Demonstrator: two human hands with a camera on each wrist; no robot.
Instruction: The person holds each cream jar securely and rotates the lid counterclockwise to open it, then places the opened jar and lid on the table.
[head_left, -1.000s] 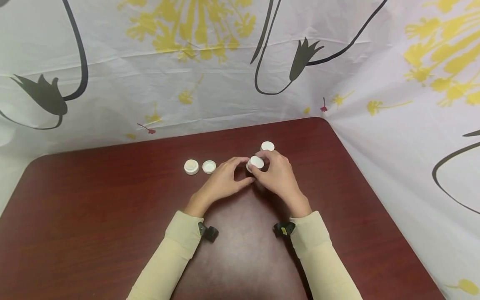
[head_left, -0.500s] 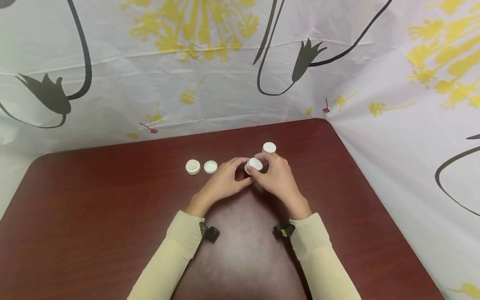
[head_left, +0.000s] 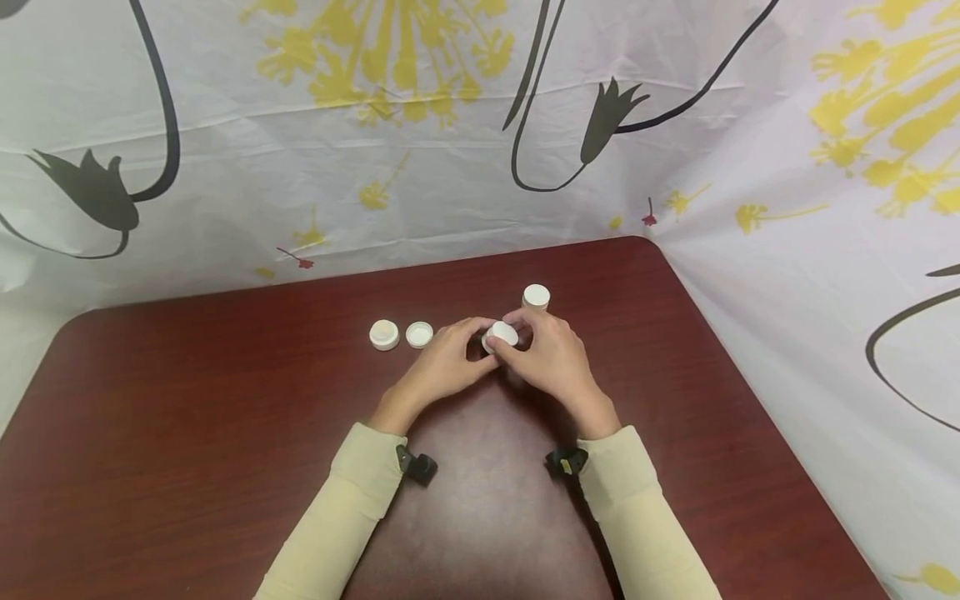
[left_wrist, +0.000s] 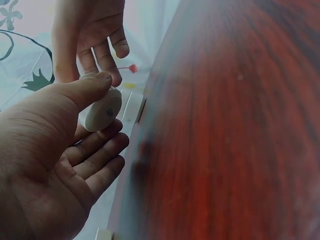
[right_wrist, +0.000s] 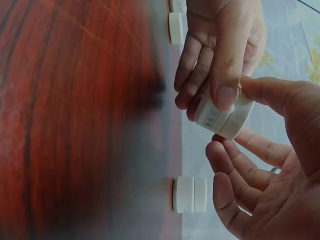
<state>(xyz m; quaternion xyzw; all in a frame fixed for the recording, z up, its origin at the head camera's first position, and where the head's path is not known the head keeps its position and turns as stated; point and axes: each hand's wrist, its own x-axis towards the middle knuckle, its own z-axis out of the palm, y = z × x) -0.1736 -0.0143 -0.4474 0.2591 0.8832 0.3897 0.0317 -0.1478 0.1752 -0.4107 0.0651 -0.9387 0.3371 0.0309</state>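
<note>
Fingers [right_wrist: 227, 75] have the table [head_left: 225, 433] beneath, flowered cloth [head_left: 450, 200] beyond; left hand [head_left: 446, 362] and right hand [head_left: 555, 354] converge, pinching one white jar [right_wrist: 220, 116].

Of dark red-brown colour, with wood grain, rounded far corners and a pale shine in the near middle: a table [head_left: 187, 433]. On it, toward the far side, left of the middle, a small white jar [head_left: 384, 335] with a cream-coloured round centre; just beside, a white lid [head_left: 419, 335], lying flat, inner side up. Well apart, farther right, a closed white jar [head_left: 536, 296], upright.
</note>
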